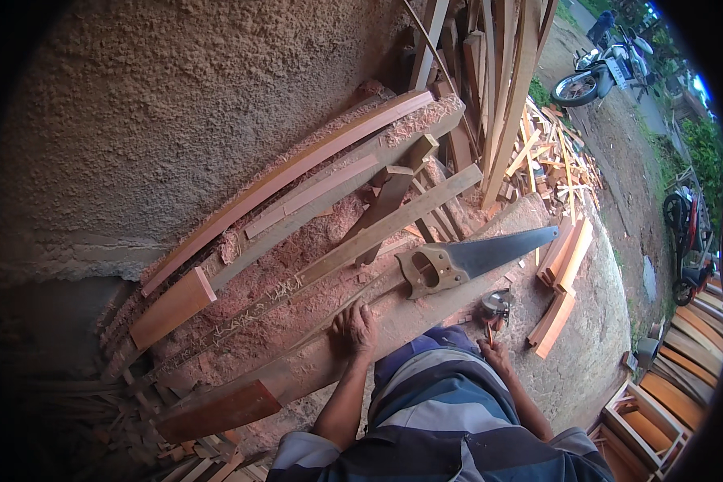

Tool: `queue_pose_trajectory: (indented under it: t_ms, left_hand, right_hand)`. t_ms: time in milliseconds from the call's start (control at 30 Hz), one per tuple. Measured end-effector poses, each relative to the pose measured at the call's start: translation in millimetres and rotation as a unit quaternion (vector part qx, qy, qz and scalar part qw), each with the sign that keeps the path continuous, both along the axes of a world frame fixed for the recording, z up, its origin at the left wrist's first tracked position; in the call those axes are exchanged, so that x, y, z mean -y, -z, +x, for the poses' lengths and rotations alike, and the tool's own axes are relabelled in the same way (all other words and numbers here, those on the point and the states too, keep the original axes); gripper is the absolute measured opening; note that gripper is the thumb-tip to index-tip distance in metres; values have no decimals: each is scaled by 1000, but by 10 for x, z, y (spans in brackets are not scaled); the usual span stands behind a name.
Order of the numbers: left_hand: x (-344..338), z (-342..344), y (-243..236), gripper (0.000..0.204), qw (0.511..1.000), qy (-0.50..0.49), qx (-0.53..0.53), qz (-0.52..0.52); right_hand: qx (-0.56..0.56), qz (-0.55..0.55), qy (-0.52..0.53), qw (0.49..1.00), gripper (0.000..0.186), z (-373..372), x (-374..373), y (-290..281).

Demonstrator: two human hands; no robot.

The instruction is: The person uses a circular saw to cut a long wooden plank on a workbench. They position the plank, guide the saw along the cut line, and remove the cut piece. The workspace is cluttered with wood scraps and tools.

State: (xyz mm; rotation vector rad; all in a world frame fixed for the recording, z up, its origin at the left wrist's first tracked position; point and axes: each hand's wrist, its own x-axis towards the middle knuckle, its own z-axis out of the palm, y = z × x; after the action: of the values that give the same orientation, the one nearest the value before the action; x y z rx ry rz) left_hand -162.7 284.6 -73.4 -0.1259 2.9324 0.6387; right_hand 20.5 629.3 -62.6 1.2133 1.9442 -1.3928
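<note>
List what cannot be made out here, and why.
Head view: what the left hand covers on the beam.
Head view: exact kind of the metal tool near the right hand, too small.
Head view: upper ends of the standing boards, cut off by the top edge.
Head view: the person's feet, hidden by the striped shirt or beam.

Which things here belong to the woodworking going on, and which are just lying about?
Likely part of the job:
- plank under the left hand
- handsaw lying on that plank
- shiny round object at the right hand; its kind is unclear

Probably just lying about:
- wood shavings
- offcut pile
- parked motorcycle
</note>
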Motion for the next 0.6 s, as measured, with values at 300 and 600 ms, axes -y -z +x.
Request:
queue_pose_trajectory:
  t_ms: [300, 600]
  left_hand:
    - [-466, -446, 269, 57, 822, -77, 59, 561]
    - [-1137, -1189, 25, 60, 902, -6, 155, 402]
  right_hand:
    - [-128, -59, 297, 944, 42, -678, -666, -22]
    - [-205, -111, 450, 862, 28, -1818, -1395, 166]
